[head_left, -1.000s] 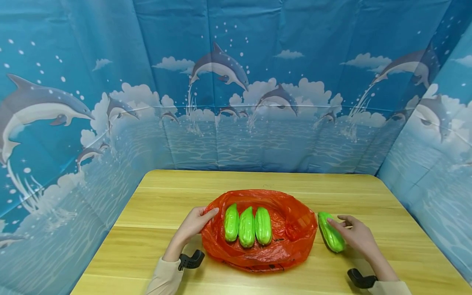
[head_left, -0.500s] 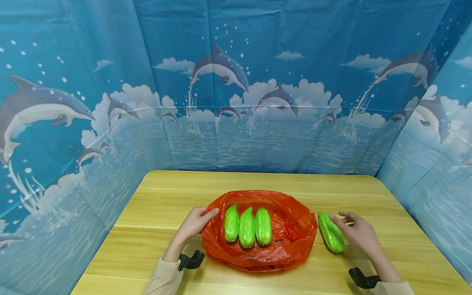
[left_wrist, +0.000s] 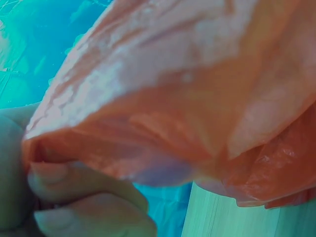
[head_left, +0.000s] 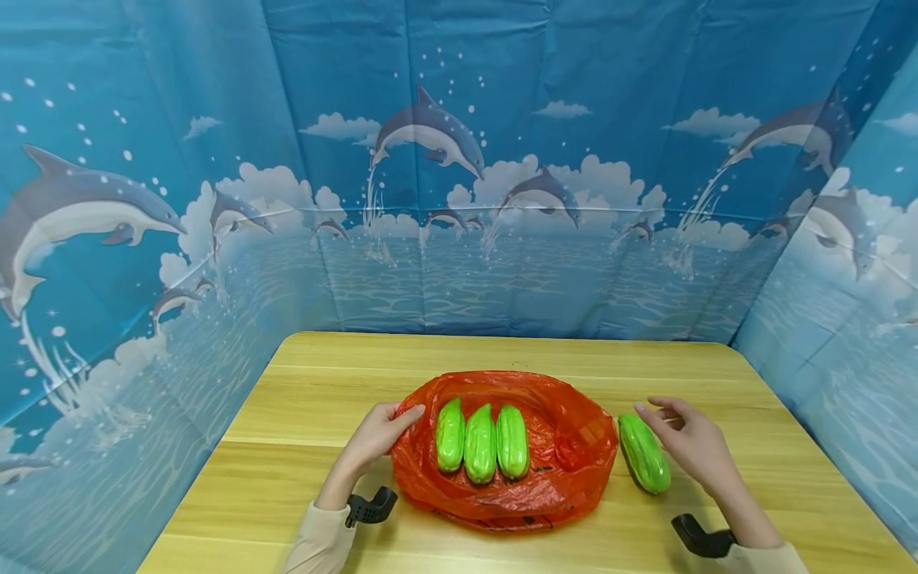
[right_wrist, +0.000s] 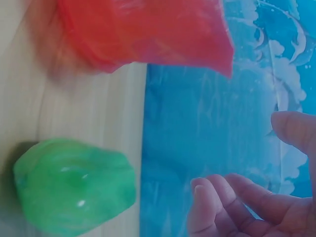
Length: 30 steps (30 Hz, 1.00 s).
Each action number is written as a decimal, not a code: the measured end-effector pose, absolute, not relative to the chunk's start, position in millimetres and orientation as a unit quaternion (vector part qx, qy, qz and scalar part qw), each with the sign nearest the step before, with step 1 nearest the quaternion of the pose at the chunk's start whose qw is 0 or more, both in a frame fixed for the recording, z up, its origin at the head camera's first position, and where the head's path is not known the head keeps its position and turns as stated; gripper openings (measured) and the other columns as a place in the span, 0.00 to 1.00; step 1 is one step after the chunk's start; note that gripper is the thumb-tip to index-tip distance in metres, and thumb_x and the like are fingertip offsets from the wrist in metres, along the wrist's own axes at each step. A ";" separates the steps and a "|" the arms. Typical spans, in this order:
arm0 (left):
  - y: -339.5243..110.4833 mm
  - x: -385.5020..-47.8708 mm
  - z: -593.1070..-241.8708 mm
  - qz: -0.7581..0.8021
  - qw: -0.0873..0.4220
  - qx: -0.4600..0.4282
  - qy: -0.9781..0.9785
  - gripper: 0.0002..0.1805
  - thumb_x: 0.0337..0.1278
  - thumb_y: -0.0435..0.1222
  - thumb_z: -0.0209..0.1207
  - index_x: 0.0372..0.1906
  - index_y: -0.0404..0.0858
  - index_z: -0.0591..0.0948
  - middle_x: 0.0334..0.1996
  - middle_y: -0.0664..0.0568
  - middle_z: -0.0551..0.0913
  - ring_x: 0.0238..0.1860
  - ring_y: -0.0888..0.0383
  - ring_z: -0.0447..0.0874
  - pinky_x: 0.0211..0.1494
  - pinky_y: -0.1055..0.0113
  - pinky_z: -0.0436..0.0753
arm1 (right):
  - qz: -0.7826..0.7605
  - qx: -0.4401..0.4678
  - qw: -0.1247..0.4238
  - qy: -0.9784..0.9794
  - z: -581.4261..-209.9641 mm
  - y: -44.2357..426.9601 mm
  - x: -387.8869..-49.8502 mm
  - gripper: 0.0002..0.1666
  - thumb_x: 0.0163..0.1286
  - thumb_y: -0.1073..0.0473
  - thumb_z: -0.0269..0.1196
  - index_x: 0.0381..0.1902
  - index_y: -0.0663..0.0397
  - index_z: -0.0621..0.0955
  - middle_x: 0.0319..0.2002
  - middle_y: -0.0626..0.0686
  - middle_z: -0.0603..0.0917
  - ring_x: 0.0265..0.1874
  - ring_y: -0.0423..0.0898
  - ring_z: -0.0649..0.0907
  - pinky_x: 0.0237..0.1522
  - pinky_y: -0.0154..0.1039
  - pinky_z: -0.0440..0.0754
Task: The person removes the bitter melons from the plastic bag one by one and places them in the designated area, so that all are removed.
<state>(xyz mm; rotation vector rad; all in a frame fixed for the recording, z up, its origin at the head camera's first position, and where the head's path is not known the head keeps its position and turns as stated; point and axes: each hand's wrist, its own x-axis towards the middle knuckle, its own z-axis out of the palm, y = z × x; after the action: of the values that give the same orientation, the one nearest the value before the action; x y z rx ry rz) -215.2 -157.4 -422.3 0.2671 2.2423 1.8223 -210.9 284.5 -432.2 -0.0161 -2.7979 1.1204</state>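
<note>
A red plastic bag (head_left: 574, 486) lies opened out on the table with three green vegetable-like pieces (head_left: 480, 443) side by side in it. My left hand (head_left: 376, 437) pinches the bag's left rim between thumb and fingers; the left wrist view shows the red film (left_wrist: 148, 98) held there. Right of the bag, a fourth green piece (head_left: 644, 453) lies on the wood. Beside its upper right stands my right hand (head_left: 690, 442), thumb and fingers parted with nothing between them. The right wrist view shows that hand (right_wrist: 247, 202) apart from the green piece (right_wrist: 74, 187).
The light wooden table (head_left: 323, 375) has a rounded far edge. Behind it and at both sides hangs a blue curtain (head_left: 459, 271) with printed dolphins. Each wrist wears a black device, one at the left (head_left: 373, 506) and one at the right (head_left: 701, 538).
My right hand has drawn off the loose green piece, rising slightly above and to the right of it. My left hand and the bag have stayed in place.
</note>
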 end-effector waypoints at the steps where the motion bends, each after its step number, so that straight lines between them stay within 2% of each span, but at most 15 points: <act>1: -157.3 -215.0 -421.9 0.623 0.119 0.091 0.768 0.20 0.70 0.41 0.52 0.39 0.24 0.78 0.25 0.31 0.79 0.21 0.58 0.81 0.26 0.68 0.79 | 0.373 -0.003 0.064 -0.925 -430.5 282.7 -210.9 0.42 0.69 0.35 0.52 0.62 0.66 0.70 0.47 0.64 0.78 0.43 0.57 0.80 0.32 0.41 0.79; 10: -158.9 -222.8 -433.6 0.620 0.120 0.096 0.769 0.21 0.70 0.42 0.51 0.37 0.23 0.78 0.22 0.32 0.78 0.18 0.59 0.78 0.24 0.68 0.78 | 0.368 0.020 0.065 -0.927 -415.2 266.3 -212.7 0.41 0.68 0.34 0.53 0.61 0.64 0.72 0.47 0.62 0.80 0.44 0.57 0.79 0.36 0.44 0.79; 19: -160.7 -232.5 -454.2 0.617 0.108 0.092 0.774 0.25 0.65 0.50 0.54 0.33 0.27 0.77 0.16 0.49 0.76 0.16 0.60 0.77 0.23 0.68 0.77 | 0.358 0.042 0.062 -0.931 -402.3 246.8 -213.5 0.40 0.68 0.35 0.55 0.60 0.64 0.73 0.45 0.58 0.80 0.44 0.55 0.78 0.38 0.47 0.79; 30: -162.7 -232.8 -454.9 0.614 0.111 0.094 0.776 0.25 0.64 0.52 0.55 0.37 0.29 0.80 0.20 0.43 0.80 0.19 0.58 0.80 0.25 0.65 0.80 | 0.347 0.082 0.061 -0.932 -396.8 228.2 -222.5 0.37 0.67 0.35 0.57 0.58 0.62 0.76 0.43 0.55 0.81 0.42 0.53 0.80 0.38 0.47 0.79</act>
<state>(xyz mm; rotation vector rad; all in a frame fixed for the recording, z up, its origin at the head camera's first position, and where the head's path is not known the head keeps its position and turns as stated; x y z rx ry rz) -232.8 -162.7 -454.9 0.2747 2.2777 1.8038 -222.5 228.2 -396.8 0.2485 -2.8201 1.0501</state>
